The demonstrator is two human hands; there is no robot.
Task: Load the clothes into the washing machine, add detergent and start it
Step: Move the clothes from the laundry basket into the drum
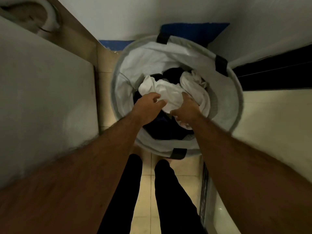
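No brand, label or lettering can be read anywhere in the head view; the picture is dim and soft.

A round grey laundry basket (236, 92) with a pale lining stands on the tiled floor (148, 181), and everything else is placed from it. Black strap tabs (221, 62) sit on its rim at the far side, the right side and the near side. Inside lies a heap of clothes: a crumpled white garment (170, 93) on top at the middle, dark clothes (172, 74) just behind it and more dark cloth beneath it toward the near wall.

Both bare forearms reach down into the basket from the near side. The left hand (150, 105) is at the left of the white garment, its fingers curled and touching the cloth; whether it truly grips the cloth I cannot tell. The right hand (187, 107) is at the right of the garment with fingers buried in the folds and white cloth bunched under the palm, so it is grasping the white garment.

Left of the basket rises a broad pale panel (47, 92) with a brown edge, which may be the side of an appliance, though I cannot tell. Beyond the basket, against the white wall, lies something blue (194, 30). Right of the basket runs a dark band (276, 73) above a cream surface. Just near of the basket stand the person's legs in black trousers (170, 196).
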